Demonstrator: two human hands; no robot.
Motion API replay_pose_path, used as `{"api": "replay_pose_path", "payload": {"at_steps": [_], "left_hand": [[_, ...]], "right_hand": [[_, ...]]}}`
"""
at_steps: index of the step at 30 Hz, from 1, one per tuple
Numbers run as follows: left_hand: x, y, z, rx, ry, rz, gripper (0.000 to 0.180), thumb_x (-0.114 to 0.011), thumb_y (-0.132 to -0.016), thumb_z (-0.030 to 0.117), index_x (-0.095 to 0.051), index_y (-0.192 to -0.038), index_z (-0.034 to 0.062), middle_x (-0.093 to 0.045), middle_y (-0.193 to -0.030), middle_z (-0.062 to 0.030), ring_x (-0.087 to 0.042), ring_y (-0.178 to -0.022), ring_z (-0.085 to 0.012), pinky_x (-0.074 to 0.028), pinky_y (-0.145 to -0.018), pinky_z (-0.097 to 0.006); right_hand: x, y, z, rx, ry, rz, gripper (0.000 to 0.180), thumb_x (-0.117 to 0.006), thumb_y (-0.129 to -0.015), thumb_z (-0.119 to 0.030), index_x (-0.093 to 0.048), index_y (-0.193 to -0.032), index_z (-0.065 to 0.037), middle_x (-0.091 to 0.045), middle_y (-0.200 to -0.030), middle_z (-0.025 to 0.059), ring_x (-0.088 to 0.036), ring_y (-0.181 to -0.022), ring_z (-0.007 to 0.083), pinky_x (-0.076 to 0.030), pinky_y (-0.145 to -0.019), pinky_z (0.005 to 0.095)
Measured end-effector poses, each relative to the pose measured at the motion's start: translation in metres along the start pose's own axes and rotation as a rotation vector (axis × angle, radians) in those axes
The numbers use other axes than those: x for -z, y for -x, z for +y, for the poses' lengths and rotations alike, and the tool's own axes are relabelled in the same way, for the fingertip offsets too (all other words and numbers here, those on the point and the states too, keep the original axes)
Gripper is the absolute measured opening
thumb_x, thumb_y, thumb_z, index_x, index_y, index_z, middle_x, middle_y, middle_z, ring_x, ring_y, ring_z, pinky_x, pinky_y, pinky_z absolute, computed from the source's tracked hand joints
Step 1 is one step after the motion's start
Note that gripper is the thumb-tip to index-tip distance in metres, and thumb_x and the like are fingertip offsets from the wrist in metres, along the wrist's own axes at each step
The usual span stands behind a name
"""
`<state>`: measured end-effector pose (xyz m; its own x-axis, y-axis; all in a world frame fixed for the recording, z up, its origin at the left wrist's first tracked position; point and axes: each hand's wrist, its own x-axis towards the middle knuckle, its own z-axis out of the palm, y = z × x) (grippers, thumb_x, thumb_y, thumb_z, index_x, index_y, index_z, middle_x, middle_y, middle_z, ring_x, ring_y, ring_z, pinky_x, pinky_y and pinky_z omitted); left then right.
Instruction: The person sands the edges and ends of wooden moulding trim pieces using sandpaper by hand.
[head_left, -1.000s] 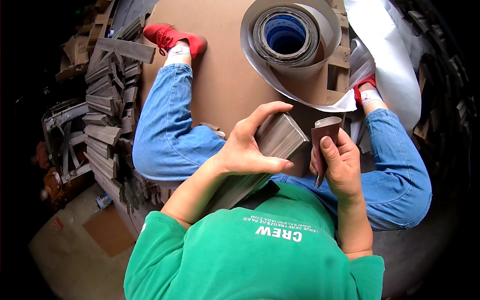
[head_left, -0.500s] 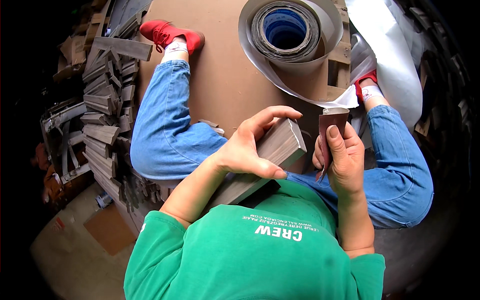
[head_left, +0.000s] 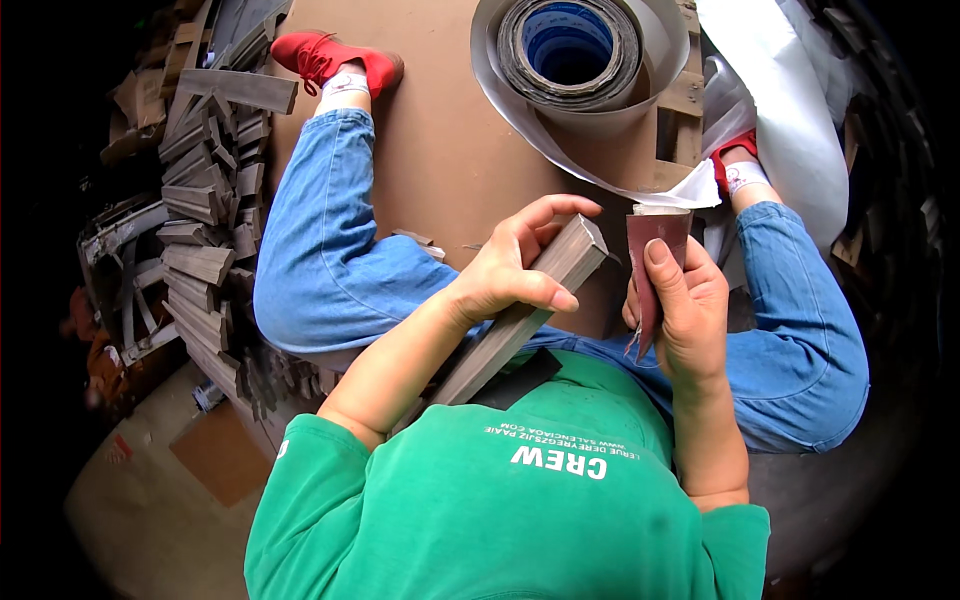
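My left hand [head_left: 515, 265] is wrapped round the upper part of a grey wood-grain strip [head_left: 500, 350], thumb on the near side and fingers over the far side. The strip slants from my waist up to the right, its cut end [head_left: 592, 235] facing up and right. My right hand [head_left: 690, 300] pinches a folded piece of reddish-brown sandpaper [head_left: 645, 265], thumb in front. Its pale backing shows at the top edge, and its lower edge is ragged. The sandpaper is just right of the strip's end, apart from it.
Many cut grey strips [head_left: 200, 262] are piled at the left. A large roll of sheet material with a blue core [head_left: 565, 45] stands at the top on a brown board [head_left: 430, 110]. A wooden pallet [head_left: 680, 130] and white sheeting [head_left: 790, 110] lie at the right. My legs spread to both sides.
The strip has turned in my left hand, so a narrower side now faces up, and its end has risen slightly. The sandpaper in my right hand has shifted a little left and up.
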<state>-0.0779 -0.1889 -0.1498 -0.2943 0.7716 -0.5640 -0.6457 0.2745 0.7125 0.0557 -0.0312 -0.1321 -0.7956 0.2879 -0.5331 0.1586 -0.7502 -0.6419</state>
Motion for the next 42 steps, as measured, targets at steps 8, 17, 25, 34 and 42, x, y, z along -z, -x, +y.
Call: {"api": "replay_pose_path", "payload": {"at_steps": [8, 17, 25, 34, 42], "left_hand": [[-0.009, 0.001, -0.001, -0.016, -0.014, 0.0, 0.084, -0.08, -0.057, 0.018, -0.047, -0.133, 0.0095, -0.059, -0.113, -0.0078, -0.056, -0.105, -0.0181, -0.042, -0.094, -0.03], [-0.014, 0.003, 0.002, -0.028, -0.076, 0.028, 0.081, -0.08, -0.058, 0.014, -0.048, -0.132, 0.0097, -0.058, -0.115, -0.0067, -0.055, -0.107, -0.0163, -0.041, -0.095, -0.031], [-0.01, 0.005, 0.003, -0.04, -0.134, 0.005, 0.09, -0.083, -0.057, 0.013, -0.041, -0.137, 0.0064, -0.055, -0.125, -0.0148, -0.053, -0.116, -0.0223, -0.041, -0.1, -0.035], [-0.01, 0.007, 0.004, -0.006, -0.093, -0.003, 0.087, -0.083, -0.055, 0.013, -0.046, -0.133, 0.0066, -0.06, -0.117, -0.0115, -0.056, -0.111, -0.0202, -0.042, -0.098, -0.033], [-0.015, 0.005, 0.001, -0.081, -0.131, 0.053, 0.08, -0.084, -0.056, 0.019, -0.051, -0.128, 0.0115, -0.061, -0.106, -0.0068, -0.057, -0.098, -0.0156, -0.045, -0.09, -0.03]], "right_hand": [[-0.002, 0.001, -0.001, -0.009, 0.007, -0.025, 0.024, -0.067, -0.093, -0.019, -0.062, -0.106, 0.0, -0.066, -0.089, 0.0027, -0.058, -0.074, 0.0051, -0.047, -0.066, 0.0195], [-0.011, 0.001, 0.0, 0.091, 0.179, 0.041, 0.019, -0.066, -0.092, -0.015, -0.062, -0.103, -0.001, -0.064, -0.078, 0.0004, -0.054, -0.064, 0.0018, -0.042, -0.056, 0.0169], [-0.015, -0.002, 0.0, 0.187, 0.288, 0.018, 0.018, -0.067, -0.091, -0.014, -0.062, -0.102, -0.001, -0.064, -0.08, 0.0002, -0.055, -0.067, 0.0029, -0.044, -0.059, 0.0183], [0.011, 0.019, 0.007, 0.035, 0.196, 0.126, 0.015, -0.066, -0.091, -0.012, -0.062, -0.1, -0.001, -0.063, -0.077, 0.0, -0.053, -0.063, 0.0025, -0.043, -0.056, 0.0185], [-0.011, 0.006, -0.011, 0.08, 0.193, 0.027, 0.015, -0.065, -0.092, -0.012, -0.063, -0.101, 0.0, -0.064, -0.078, 0.0005, -0.053, -0.062, 0.0023, -0.043, -0.055, 0.0185]]}}
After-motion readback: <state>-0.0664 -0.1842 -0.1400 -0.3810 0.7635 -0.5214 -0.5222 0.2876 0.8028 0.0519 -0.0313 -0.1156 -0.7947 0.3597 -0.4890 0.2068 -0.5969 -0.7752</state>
